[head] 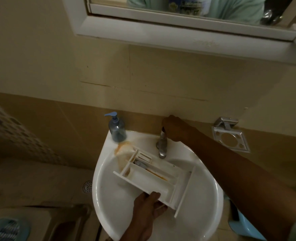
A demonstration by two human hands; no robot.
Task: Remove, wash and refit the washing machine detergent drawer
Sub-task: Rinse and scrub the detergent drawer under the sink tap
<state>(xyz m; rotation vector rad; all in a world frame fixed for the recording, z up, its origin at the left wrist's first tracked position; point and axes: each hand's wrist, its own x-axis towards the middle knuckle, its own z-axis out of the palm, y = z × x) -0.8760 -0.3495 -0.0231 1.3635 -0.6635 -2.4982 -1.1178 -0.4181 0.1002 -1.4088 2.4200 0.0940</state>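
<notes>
Over the white sink (109, 197), left hand (148, 208) grips the drawer (154, 178) by its near edge, fingers curled under, w/ thumb on top. Right hand (174, 127) is closed round the tap (162, 145) handle at far rim; soap bottle (116, 127) stands far left.

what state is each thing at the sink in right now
detergent drawer, held tilted over the sink, orange residue inside
sink, orange stain by the dispenser
tap, no water visibly flowing
soap dispenser, upright on sink rim
left hand, grips the drawer's edge
right hand, grips the tap handle
</notes>
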